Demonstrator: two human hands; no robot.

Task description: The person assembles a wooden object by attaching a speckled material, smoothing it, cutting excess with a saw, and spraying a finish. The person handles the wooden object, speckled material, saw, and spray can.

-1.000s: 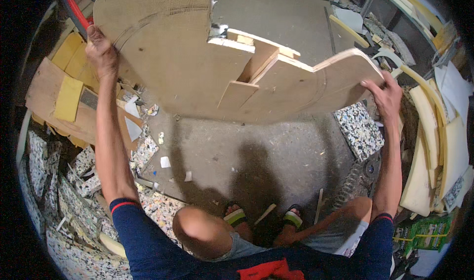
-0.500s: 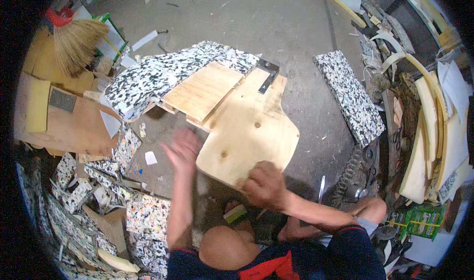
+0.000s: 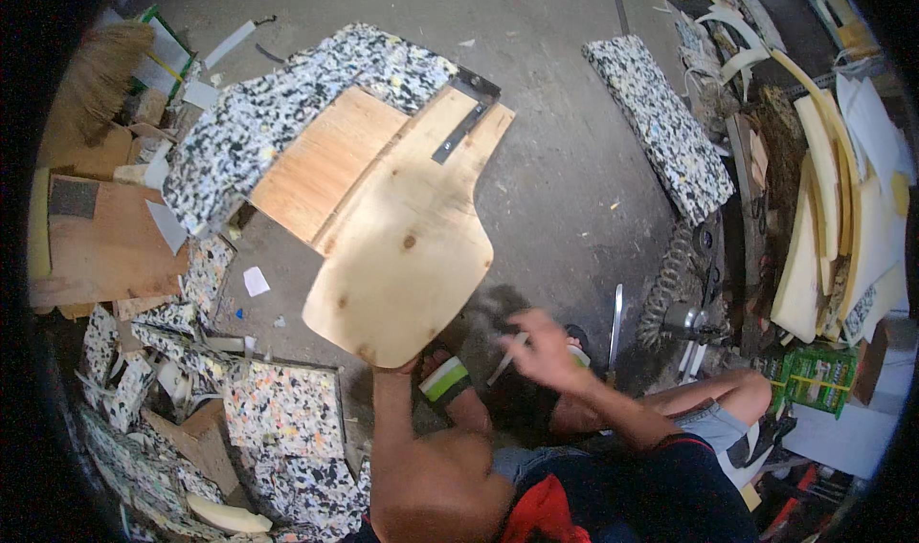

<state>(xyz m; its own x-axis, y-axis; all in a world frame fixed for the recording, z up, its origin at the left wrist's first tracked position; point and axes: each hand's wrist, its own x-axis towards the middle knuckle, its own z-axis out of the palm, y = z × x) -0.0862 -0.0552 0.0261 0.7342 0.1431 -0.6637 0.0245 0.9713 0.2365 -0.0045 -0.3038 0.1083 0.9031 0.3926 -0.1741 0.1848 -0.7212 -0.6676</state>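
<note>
A pale, knotty wooden board (image 3: 412, 256) with a rounded near end lies in front of me, partly over a speckled foam sheet (image 3: 230, 151). My left hand (image 3: 394, 363) is tucked beneath its near edge, the fingers mostly hidden by the wood. A flat reddish plywood rectangle (image 3: 325, 160) rests along the board's left side, and a dark metal angle bracket (image 3: 471, 112) sits at its far end. My right hand (image 3: 546, 352), smeared by motion, is off to the right of the board with a thin whitish stick (image 3: 503, 363) at its fingertips.
A long knife-like blade (image 3: 616, 328) lies on the floor near a coiled hose (image 3: 662, 299). Farther off is a speckled foam slab (image 3: 661, 127). Curved foam strips (image 3: 814, 227) stand at the right; foam offcuts (image 3: 282, 409) and a broom (image 3: 100, 74) are at the left.
My right hand has left the board's near edge and moved right and down. My left hand has come to the board's underside. Board and foam sheet appear farther left as the view shifted.
</note>
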